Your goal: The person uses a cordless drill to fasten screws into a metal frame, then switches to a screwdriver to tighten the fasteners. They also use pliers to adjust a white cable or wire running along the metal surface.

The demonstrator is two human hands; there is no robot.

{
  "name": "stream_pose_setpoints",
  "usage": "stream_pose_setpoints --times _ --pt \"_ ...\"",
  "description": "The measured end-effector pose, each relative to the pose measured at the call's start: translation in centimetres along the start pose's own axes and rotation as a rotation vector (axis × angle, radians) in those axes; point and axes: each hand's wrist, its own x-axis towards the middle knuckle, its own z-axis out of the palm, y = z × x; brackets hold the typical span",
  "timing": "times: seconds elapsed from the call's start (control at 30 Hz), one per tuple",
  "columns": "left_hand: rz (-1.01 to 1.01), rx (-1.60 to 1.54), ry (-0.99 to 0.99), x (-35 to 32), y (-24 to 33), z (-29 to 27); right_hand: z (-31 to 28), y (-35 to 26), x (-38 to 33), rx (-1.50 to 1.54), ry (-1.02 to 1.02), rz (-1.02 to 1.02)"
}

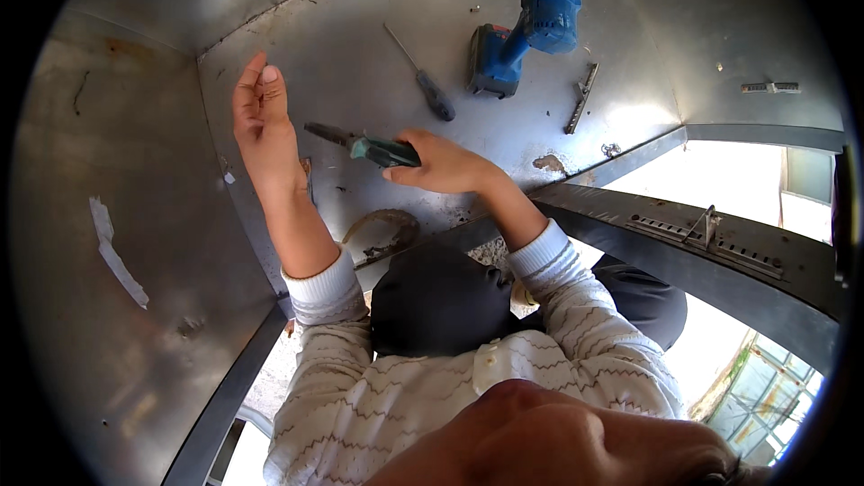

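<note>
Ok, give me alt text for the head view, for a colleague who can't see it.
A person's right-hand grip holds a green-handled tool, its tip near the left-hand grip. A screwdriver and a blue power drill rest beyond on a stained metal surface.

We look through a wide fisheye camera, the left of a pair worn on the head, facing steeply down into a sheet-metal enclosure. Its metal panel (328,85) spreads across our upper middle, while the side wall (184,189) bends along our left rim. Nearest to us, the striped knit sweater (405,396) crowds the lower edge; the left hand (270,135) and right hand (443,164) appear farther out, and the blue cordless driver (551,16) beyond them, near the top.
</note>
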Motion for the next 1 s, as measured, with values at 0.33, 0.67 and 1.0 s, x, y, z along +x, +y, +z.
stream_pose_setpoints --times 0.33,0.67,1.0 --pt "-0.391 -0.074 -0.805 2.1 -4.4 6.6 -3.1 -4.2 1.1 0.986 0.358 -0.054" --pt "-0.303 0.267 -1.044 13.2 -0.7 17.8 -5.3 -1.8 6.0 0.423 1.101 -0.124" --pt "-0.337 -0.379 -0.634 16.4 -0.4 19.7 -16.7 -10.4 13.1 -0.29 0.901 0.154"
